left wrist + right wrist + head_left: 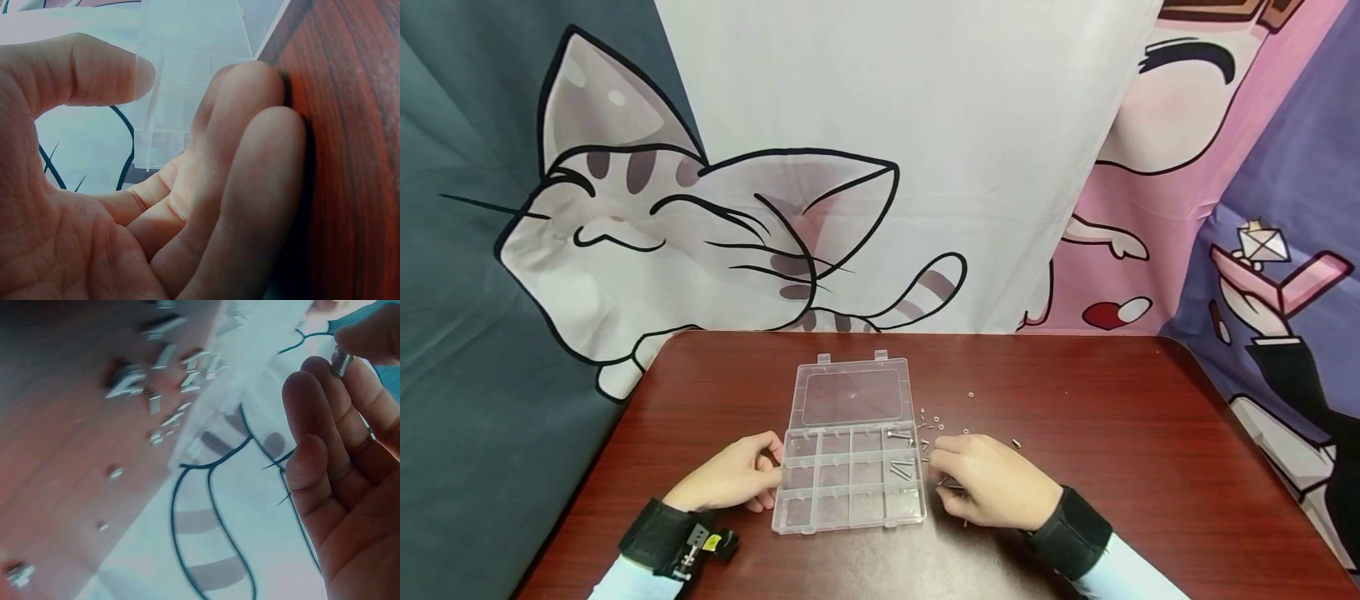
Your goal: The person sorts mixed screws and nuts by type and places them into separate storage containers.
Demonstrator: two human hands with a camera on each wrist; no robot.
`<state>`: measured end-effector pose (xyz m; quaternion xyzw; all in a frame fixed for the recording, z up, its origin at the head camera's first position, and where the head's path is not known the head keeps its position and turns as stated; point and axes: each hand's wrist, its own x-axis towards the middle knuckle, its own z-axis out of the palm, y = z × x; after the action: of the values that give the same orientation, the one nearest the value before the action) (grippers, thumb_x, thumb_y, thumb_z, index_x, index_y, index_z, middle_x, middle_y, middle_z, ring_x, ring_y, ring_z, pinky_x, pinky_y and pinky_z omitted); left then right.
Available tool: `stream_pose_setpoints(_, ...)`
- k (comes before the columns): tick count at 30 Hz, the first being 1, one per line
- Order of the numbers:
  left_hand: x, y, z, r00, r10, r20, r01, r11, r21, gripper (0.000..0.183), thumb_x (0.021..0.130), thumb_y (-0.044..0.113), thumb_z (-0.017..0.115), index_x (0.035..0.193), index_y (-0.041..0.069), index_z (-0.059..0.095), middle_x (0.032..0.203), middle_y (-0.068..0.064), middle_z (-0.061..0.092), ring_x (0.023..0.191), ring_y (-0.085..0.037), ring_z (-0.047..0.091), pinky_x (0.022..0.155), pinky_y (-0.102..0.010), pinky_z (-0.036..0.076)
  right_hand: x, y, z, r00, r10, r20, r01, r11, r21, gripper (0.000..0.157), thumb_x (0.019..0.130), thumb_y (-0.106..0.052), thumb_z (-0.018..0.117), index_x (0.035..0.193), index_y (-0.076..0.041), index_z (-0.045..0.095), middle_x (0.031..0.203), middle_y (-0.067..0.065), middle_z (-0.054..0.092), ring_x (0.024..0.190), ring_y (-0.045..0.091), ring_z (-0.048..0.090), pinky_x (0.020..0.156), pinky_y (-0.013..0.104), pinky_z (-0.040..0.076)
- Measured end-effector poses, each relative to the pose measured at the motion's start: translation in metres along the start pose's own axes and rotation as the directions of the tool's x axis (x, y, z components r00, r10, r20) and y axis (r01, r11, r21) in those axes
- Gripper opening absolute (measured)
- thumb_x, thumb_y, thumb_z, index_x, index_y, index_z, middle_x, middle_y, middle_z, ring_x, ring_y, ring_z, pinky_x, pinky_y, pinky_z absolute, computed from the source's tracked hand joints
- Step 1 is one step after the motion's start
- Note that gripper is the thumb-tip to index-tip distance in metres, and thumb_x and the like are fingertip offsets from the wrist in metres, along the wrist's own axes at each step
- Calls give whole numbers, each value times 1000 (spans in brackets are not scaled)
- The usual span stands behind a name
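A clear plastic compartment box (829,528) lies on the table with its lid (852,396) laid back. Several metal screws (901,471) sit in its right-hand compartments. At the box's left side my left hand (730,473) holds the wall, thumb tip at the upper edge and fingers bent low beside the table. My right hand (988,483) is just off the box's right side. Its thumb and a finger pinch a small threaded metal screw (341,362); the other fingers are loosely bent. Part of that screw is hidden by the fingertips.
Loose small nuts (936,419) and short screws lie on the brown table (1075,392) right of the box, some close to my right hand. One more metal piece (1017,443) lies farther right. A printed cloth (850,75) hangs behind the table.
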<state>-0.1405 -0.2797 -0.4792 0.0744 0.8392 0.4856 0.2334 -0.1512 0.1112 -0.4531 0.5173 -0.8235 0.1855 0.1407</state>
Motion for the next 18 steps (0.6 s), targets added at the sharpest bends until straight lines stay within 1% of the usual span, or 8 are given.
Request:
stream_pose_setpoints(5,-1,1,-1,1000,2,-4,-2,1000,7,24,86,10,59,105,1,48,71,-13,63,60,-27,66,55,-41,57,17,-6,2,999,-31,-17,32,999,21,20,73,-15,70,82,-22,55,78,-15,45,68,-5,38,60,12,34)
stream_pose_setpoints(9,-2,1,-1,1000,-4,-5,4,1000,6,24,86,10,59,105,1,48,71,-13,63,60,-27,66,55,-41,57,25,-11,4,998,-49,-26,50,998,32,17,75,-15,71,82,-22,56,78,-13,47,69,-5,38,61,13,35)
stream_pose_setpoints(13,-1,0,0,1000,-4,-8,4,1000,5,24,86,10,59,105,0,48,71,-12,62,60,-26,66,55,-40,56,30,-16,6,998,-60,-30,61,998,31,16,76,-16,71,82,-22,57,79,-13,48,70,-5,39,65,14,38)
stream_pose_setpoints(18,-1,0,0,1000,-4,-9,4,1000,12,25,86,11,59,107,0,49,71,-12,63,60,-25,66,54,-40,56,32,-19,9,997,-71,-36,72,997,29,15,78,-19,72,85,-22,59,80,-14,49,70,-4,40,65,14,40)
